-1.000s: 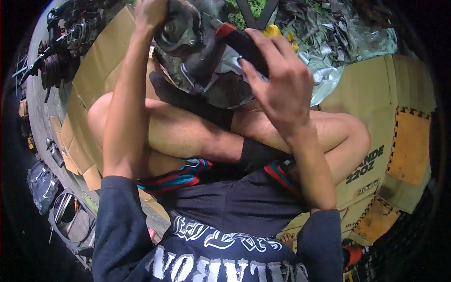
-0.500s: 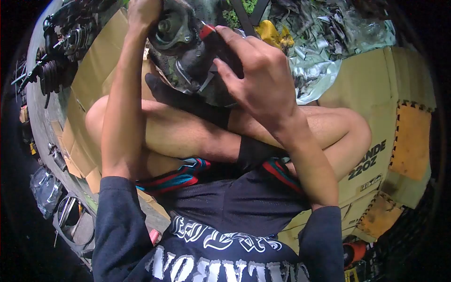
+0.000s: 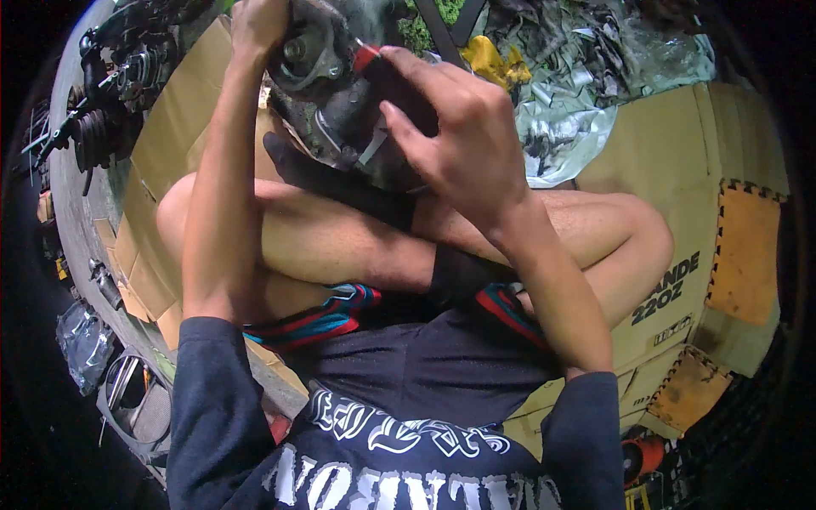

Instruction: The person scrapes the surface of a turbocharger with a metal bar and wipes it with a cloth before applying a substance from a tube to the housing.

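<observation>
My right hand [image 3: 476, 127] is closed around the red-and-black handle of a screwdriver [image 3: 367, 59]. Its short metal tip points up and left, close to a greasy dark metal engine part [image 3: 323, 55] with a round opening. At the upper left, my left hand [image 3: 257, 30] is curled at the near side of that part. Its fingers are mostly hidden, and I cannot tell what they grip. The part sits in front of my crossed legs, just beyond a black-socked foot [image 3: 331, 183].
Flattened cardboard [image 3: 654, 153] lies under and around me. Beyond my right hand are oily plastic sheeting [image 3: 561, 140] and a yellow cloth [image 3: 493, 64]. More dark mechanical parts [image 3: 93, 127] stand at the left. Orange foam mats [image 3: 744, 255] lie at the right.
My right hand and the screwdriver have shifted slightly left. My left hand stays at nearly the same place beside the engine part.
</observation>
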`<state>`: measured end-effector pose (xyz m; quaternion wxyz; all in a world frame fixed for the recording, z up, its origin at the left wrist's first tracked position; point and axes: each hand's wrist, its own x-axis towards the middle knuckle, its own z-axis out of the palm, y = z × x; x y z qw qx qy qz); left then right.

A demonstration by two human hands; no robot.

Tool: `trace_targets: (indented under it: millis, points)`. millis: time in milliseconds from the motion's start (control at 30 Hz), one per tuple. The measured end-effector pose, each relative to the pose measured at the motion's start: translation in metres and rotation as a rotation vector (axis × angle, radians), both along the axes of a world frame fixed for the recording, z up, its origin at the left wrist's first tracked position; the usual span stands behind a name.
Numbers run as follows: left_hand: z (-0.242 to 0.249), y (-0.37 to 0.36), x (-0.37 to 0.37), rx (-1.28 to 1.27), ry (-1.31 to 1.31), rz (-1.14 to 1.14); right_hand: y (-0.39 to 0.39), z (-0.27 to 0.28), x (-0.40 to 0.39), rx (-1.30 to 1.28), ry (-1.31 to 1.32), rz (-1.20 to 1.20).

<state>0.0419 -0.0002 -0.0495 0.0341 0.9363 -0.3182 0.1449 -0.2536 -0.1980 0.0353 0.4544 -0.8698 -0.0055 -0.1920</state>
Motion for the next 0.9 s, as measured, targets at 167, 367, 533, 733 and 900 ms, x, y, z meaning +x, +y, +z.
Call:
trace_targets:
  millis: [167, 367, 533, 733, 900]
  points:
    - [0.005, -0.003, -0.001, 0.037, 0.05, 0.028, 0.004, 0.005, -0.003, 0.026, 0.037, -0.009]
    - [-0.002, 0.003, 0.001, -0.031, 0.017, -0.044, 0.0, 0.003, 0.002, 0.131, 0.035, -0.012]
    - [0.001, 0.005, -0.005, -0.06, 0.026, -0.028, 0.0, 0.005, -0.001, 0.156, 0.074, 0.003]
    - [-0.002, 0.003, 0.0, -0.059, 0.045, -0.047, -0.003, 0.01, 0.004, 0.295, 0.127, -0.022]
    - [-0.01, 0.009, 0.006, -0.04, 0.033, -0.014, -0.004, 0.007, 0.002, 0.278, 0.144, 0.02]
